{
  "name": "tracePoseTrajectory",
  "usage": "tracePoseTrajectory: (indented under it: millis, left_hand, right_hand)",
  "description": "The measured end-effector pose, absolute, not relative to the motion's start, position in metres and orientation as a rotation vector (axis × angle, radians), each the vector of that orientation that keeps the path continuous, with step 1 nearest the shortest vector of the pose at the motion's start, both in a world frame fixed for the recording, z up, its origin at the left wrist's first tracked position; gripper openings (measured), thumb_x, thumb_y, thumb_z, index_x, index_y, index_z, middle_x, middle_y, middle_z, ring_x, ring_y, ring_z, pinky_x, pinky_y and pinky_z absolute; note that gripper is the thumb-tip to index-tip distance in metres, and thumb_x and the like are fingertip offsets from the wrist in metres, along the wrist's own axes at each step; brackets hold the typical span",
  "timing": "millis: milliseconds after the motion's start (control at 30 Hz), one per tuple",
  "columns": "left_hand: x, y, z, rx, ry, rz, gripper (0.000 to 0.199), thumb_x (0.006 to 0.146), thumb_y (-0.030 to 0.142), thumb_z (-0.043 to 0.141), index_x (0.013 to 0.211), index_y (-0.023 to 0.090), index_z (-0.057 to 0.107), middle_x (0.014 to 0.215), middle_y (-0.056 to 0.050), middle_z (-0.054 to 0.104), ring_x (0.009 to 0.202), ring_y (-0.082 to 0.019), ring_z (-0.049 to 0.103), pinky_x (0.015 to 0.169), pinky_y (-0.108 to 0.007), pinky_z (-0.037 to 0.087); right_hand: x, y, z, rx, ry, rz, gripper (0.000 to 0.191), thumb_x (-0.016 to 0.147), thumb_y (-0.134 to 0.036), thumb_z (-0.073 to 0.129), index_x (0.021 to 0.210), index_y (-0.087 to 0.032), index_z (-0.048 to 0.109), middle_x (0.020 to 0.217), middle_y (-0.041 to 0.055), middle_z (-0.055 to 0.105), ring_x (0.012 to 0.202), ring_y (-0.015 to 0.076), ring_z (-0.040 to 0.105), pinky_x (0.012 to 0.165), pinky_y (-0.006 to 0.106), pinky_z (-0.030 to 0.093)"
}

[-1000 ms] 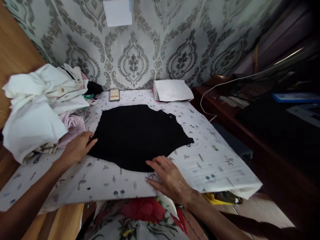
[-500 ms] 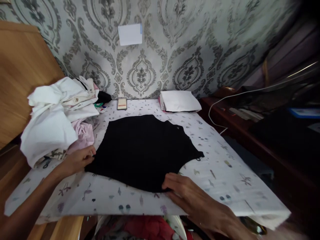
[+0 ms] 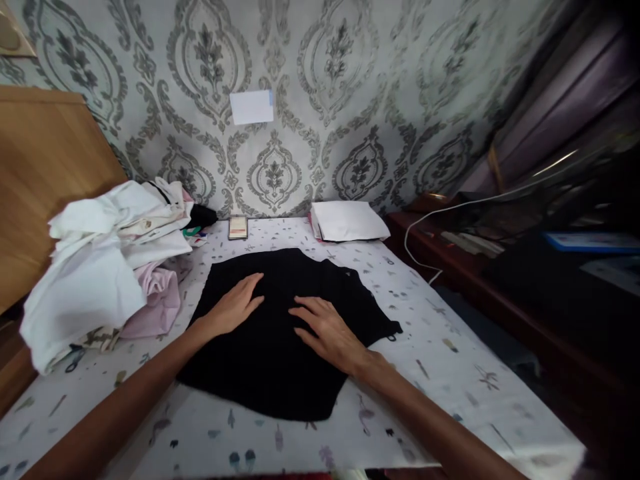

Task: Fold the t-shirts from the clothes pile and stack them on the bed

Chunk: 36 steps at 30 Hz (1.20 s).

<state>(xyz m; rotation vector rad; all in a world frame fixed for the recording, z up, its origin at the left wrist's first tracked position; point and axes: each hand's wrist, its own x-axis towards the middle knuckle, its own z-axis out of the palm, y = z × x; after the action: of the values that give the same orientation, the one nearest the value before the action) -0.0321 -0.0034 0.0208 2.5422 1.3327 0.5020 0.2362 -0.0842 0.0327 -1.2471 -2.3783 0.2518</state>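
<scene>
A black garment (image 3: 280,373) lies spread out on a white patterned sheet (image 3: 210,427) over the table. Flat on the garment's upper left part rests my left hand (image 3: 235,307), its fingers stretched out and holding nothing. My right hand (image 3: 327,330) lies on the middle right of the same cloth, fingers apart, with nothing gripped. A gap of black fabric separates the two hands. The garment's narrow right tip has a small dark loop beside it.
A heap of white and pink clothes (image 3: 95,267) fills the left side. At the back are a small framed card (image 3: 238,227) and a folded white cloth (image 3: 349,221). A white cable (image 3: 425,217) runs over the dark furniture (image 3: 465,280) at right.
Both hands have let go of the garment's near edge and moved up and inward onto its middle, fingers now spread. The view has tilted up a little.
</scene>
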Motion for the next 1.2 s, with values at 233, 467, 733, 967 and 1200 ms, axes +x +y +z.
tracePoseTrajectory:
  millis: [233,467,733,967,1200]
  left_hand:
    - [-0.092,0.066,0.002,2.454,1.8,0.237,0.059,0.098,0.045,0.031,0.145,0.011,0.044,0.157,-0.02,0.041,0.149,-0.031,0.034,0.119,-0.049,0.03]
    - [-0.098,0.091,0.016,2.507,1.887,0.189,0.054,0.098,0.042,0.032,0.14,0.011,0.047,0.145,-0.02,0.053,0.136,-0.033,0.049,0.112,-0.047,0.038]
    - [-0.033,0.105,0.025,2.827,1.366,0.371,0.045,0.095,0.035,0.046,0.137,0.02,0.051,0.146,-0.014,0.052,0.136,-0.029,0.046,0.114,-0.046,0.035]
    - [0.02,0.157,0.038,2.601,1.495,0.264,0.025,0.095,0.03,0.044,0.099,0.022,0.068,0.102,-0.007,0.072,0.099,-0.024,0.064,0.087,-0.033,0.045]
    - [0.033,0.165,0.039,2.559,1.64,0.279,0.025,0.096,0.029,0.042,0.102,0.019,0.065,0.103,-0.011,0.071,0.099,-0.027,0.063,0.08,-0.033,0.044]
  right_hand:
    - [0.254,-0.077,0.007,-1.253,-2.384,0.404,0.04,0.097,-0.031,0.055,0.137,-0.024,0.058,0.147,0.0141,0.054,0.14,0.0271,0.047,0.114,0.052,0.039]
    - [0.312,-0.012,0.015,-1.581,-1.978,0.183,0.032,0.096,-0.018,0.046,0.122,-0.02,0.065,0.127,0.0135,0.064,0.12,0.0258,0.058,0.105,0.046,0.047]
    - [0.345,0.027,-0.001,-1.877,-1.978,0.085,0.013,0.091,-0.022,0.055,0.095,-0.019,0.067,0.101,0.01,0.065,0.098,0.024,0.058,0.088,0.038,0.045]
    - [0.353,0.046,0.003,-1.708,-1.501,0.489,0.008,0.082,-0.025,0.058,0.074,-0.021,0.058,0.073,0.0005,0.062,0.073,0.0182,0.057,0.075,0.032,0.045]
    - [0.366,0.064,0.001,-1.649,-1.165,0.783,0.015,0.086,-0.033,0.052,0.084,-0.019,0.058,0.073,0.003,0.065,0.063,0.0145,0.058,0.055,0.025,0.043]
